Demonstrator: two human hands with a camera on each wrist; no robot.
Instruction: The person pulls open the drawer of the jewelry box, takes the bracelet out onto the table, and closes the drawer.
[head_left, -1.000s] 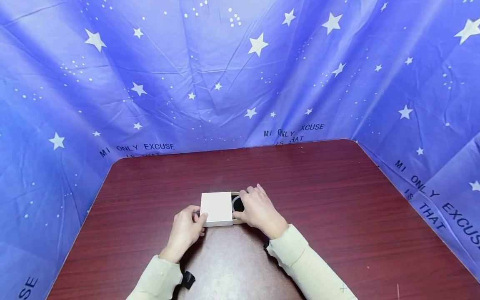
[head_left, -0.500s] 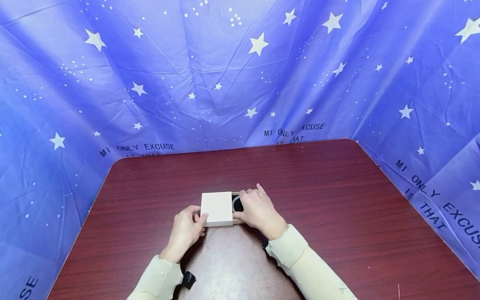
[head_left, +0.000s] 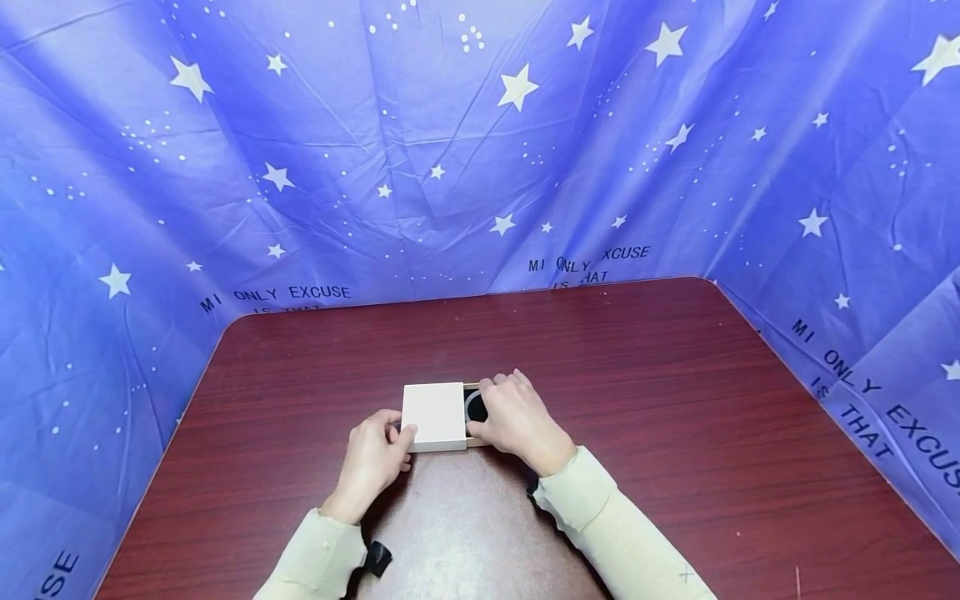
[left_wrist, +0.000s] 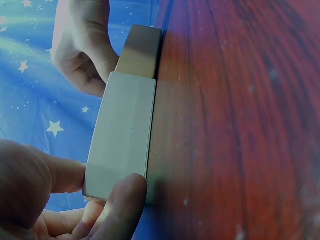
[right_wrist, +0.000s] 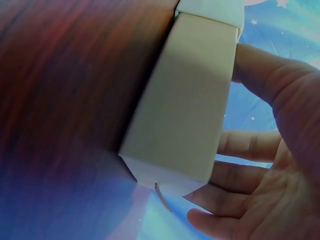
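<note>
A flat white box sleeve (head_left: 433,414) lies on the table, with a tan drawer (right_wrist: 182,95) sticking out of its right side. Inside the drawer, a grey ring-shaped thing (head_left: 468,402) curves around a black insert (head_left: 477,408), partly covered by my right hand. My left hand (head_left: 371,458) grips the sleeve's left end, its thumb at the near corner. Over the drawer, my right hand (head_left: 522,421) reaches down with thumb and fingers apart. Its fingertips are hidden behind the drawer wall in the right wrist view, so I cannot tell what they hold.
A short ribbon tab (right_wrist: 162,197) hangs from the drawer's end. The dark red wood-grain table (head_left: 637,367) extends around the box. Blue cloth (head_left: 420,167) with white stars hangs behind it and along both sides.
</note>
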